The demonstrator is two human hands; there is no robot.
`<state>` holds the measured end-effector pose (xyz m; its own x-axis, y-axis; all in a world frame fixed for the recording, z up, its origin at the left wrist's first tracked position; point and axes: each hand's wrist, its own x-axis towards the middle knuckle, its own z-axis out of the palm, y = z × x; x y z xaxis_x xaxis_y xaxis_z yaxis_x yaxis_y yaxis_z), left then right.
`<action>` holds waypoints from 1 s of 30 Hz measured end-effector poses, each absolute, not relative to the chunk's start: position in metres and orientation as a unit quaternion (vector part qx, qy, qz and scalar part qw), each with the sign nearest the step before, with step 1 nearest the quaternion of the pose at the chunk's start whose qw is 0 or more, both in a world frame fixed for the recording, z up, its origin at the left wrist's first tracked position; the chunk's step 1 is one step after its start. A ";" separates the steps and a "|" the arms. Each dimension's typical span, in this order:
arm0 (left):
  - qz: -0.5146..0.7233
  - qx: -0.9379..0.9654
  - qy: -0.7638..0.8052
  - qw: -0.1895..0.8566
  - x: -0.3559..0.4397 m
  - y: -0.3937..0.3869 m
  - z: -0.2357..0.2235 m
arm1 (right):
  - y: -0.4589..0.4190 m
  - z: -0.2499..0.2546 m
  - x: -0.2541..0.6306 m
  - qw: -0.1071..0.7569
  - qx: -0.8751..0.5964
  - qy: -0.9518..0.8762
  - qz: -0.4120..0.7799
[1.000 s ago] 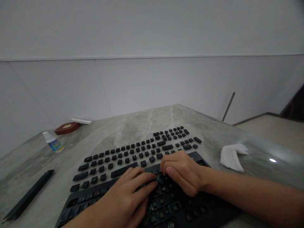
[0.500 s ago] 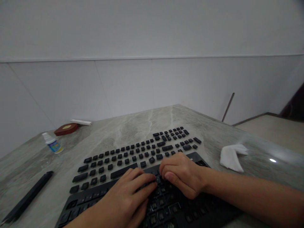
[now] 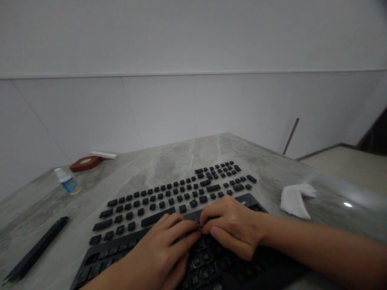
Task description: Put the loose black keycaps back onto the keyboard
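Note:
A black keyboard (image 3: 248, 199) lies at the table's near side, many of its key caps off and bare switch sockets (image 3: 205, 255) showing. My left hand (image 3: 165, 245) rests over it, fingers stretched forward with the tips on the key area. Touching those tips from the right are the curled fingers of my right hand (image 3: 231, 225), pinched down on the keyboard. Whatever lies between them is hidden. Beyond the keyboard, loose black key caps (image 3: 152, 207) are laid out in rows, including a long space bar (image 3: 158, 216).
At left stand a small white spray bottle (image 3: 68, 182) and a dark red box (image 3: 86, 163), with a white strip (image 3: 103, 155) behind. A long black object (image 3: 38, 247) lies at the left edge. A folded white cloth (image 3: 296, 200) lies on the right of the marble-patterned table (image 3: 169, 169).
My right hand's fingers have shifted slightly left and curled in nearer my left fingertips. My left hand and the loose key caps stay about where they were.

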<state>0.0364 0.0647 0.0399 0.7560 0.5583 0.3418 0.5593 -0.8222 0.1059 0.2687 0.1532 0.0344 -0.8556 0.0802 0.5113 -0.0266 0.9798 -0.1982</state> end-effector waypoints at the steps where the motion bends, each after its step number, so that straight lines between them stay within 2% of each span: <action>1: -0.182 -0.937 -0.298 0.002 0.036 0.065 0.039 | 0.153 0.035 0.269 0.269 -0.014 -0.958 0.099; 30: -0.200 -0.932 -0.304 -0.003 0.037 0.065 0.041 | 0.151 0.032 0.268 0.268 -0.009 -0.958 0.102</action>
